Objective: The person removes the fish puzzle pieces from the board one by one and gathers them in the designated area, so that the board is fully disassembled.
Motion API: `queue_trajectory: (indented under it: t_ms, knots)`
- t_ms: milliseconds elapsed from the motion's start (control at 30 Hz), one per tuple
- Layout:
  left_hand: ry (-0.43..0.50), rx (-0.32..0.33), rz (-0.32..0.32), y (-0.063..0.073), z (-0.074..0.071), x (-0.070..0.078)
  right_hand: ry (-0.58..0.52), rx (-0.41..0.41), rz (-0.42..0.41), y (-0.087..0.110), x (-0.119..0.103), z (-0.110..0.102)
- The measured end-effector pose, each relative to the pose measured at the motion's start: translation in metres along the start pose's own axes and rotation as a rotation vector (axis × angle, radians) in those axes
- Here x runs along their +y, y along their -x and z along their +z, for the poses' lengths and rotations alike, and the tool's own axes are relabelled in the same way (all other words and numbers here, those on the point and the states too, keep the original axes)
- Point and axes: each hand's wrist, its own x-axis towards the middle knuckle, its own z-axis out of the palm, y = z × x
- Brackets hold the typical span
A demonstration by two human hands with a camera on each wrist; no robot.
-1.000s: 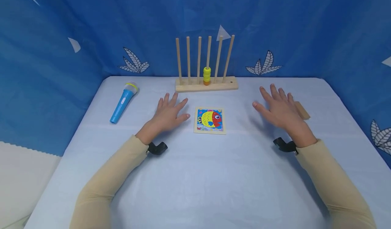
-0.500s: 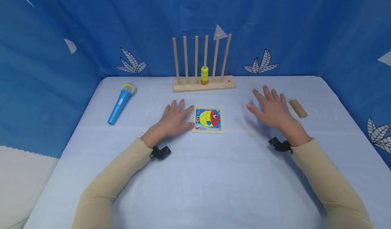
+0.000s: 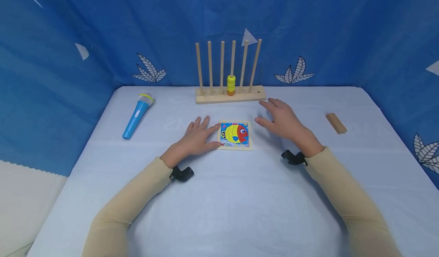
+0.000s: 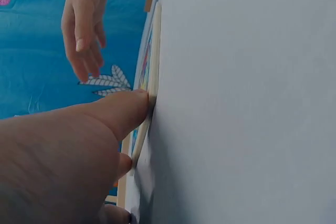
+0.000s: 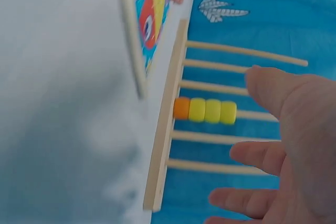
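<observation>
Left of the fish puzzle [image 3: 234, 135], a long, snug beige left sleeve [image 3: 132, 196] meets a curved black left mount [image 3: 183, 174]; right of it, a matching right sleeve [image 3: 343, 188] and right mount [image 3: 292, 158], its tiny fastening [image 3: 305, 164] seemingly metallic.

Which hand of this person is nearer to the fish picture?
The left hand is nearer: it touches the left edge of the fish picture. The right hand is apart from it, off to the right, and holds nothing.

Left hand [image 3: 196, 140] low, right hand [image 3: 284, 120] higher
</observation>
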Motion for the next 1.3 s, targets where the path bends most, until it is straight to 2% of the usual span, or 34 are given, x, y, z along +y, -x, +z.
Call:
queue_trajectory:
  t_ms: [500,733,933,1300]
  knots:
    - [0.008,0.09,0.032,0.002,0.012,-0.004,-0.125,-0.177,-0.062,-0.044,-0.058,0.023]
    - [0.027,0.122,0.045,0.002,0.015,-0.005,-0.131,-0.261,-0.082,-0.055,-0.073,0.039]
    - [0.032,0.125,0.042,0.001,0.017,-0.007,-0.127,-0.274,-0.092,-0.057,-0.075,0.048]
    - [0.019,0.127,0.039,0.002,0.016,-0.005,-0.139,-0.221,-0.102,-0.056,-0.071,0.056]
